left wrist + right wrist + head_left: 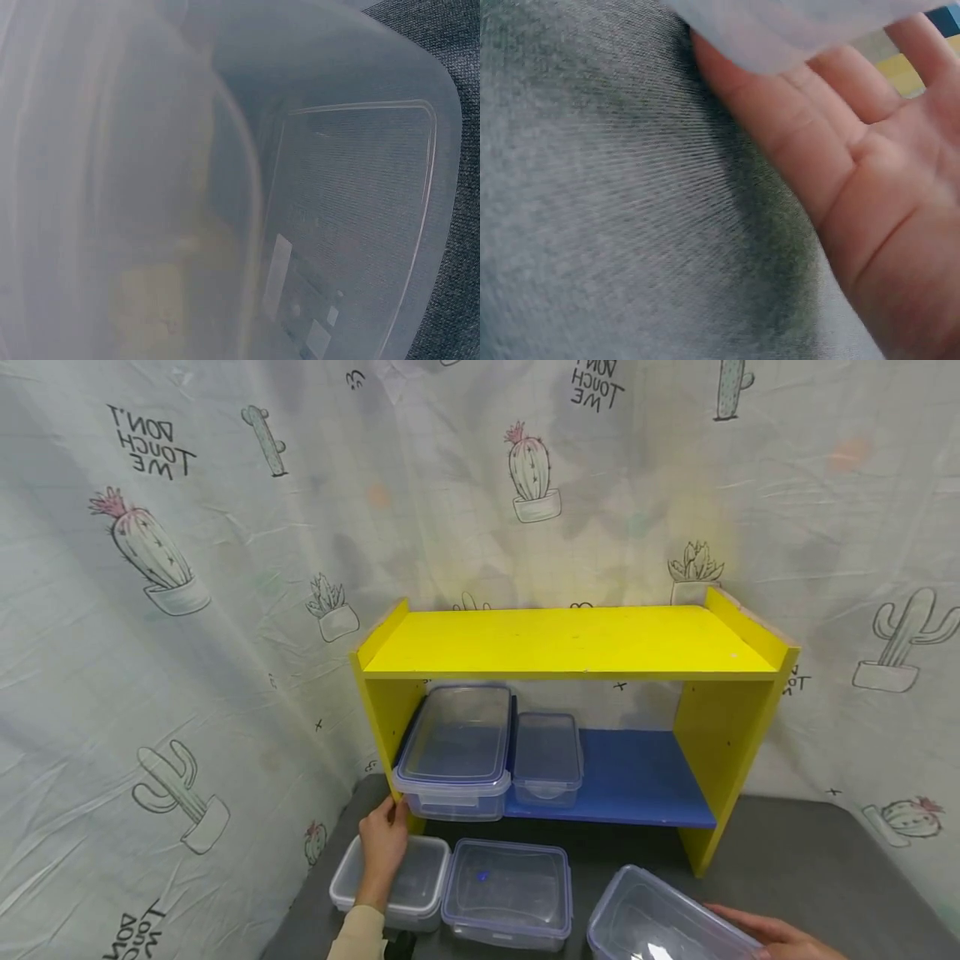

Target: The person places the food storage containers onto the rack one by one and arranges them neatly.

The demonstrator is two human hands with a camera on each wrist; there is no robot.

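Observation:
My left hand (384, 839) is raised to the yellow shelf unit (585, 642), its fingertips pinching the front edge of the left side panel. Right above those fingers, a large clear lidded food container (459, 739) sits at the left of the blue shelf, its front end overhanging. At the lower right, my right hand (776, 935) holds a clear plastic food container (667, 914) by its right end. That container sits at an angle to the unit. In the right wrist view, the fingers (802, 142) reach under its translucent edge.
A smaller lidded container (547, 756) stands beside the large one on the blue shelf (645, 777). On the dark grey table (787, 852), a white-rimmed container (420, 877) is partly behind the left forearm, next to a blue-rimmed one (506, 889). A cactus-print curtain (247, 693) hangs behind.

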